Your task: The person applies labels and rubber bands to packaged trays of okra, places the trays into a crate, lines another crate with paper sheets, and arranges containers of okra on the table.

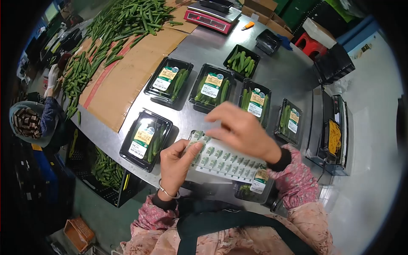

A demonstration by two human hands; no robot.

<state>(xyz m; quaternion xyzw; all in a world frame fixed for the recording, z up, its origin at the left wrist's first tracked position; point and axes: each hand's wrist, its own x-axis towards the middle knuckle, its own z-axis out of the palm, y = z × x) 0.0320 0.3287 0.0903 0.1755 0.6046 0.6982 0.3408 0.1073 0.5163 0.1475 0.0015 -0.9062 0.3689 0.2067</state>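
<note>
My left hand (180,159) grips the left end of a sheet of small green-and-white stickers (229,161), thumb on top. My right hand (242,129) hovers over the sheet with bent fingers, smeared by motion; whether it pinches a sticker is unclear. Beyond the hands stand several black trays of okra with clear lids and labels, among them a front-left pack (146,140), a back-left pack (168,80), a middle pack (211,87), and a right pack (290,121). Another labelled pack (255,189) sits partly hidden under the sheet and right arm.
Loose okra (127,19) is heaped on cardboard (123,85) at the left. An unlidded okra tray (241,63), a red scale (212,17), an orange cutter (247,26) and empty trays (268,41) are farther back. A gloved co-worker (36,119) is at the left; a machine (329,131) stands right.
</note>
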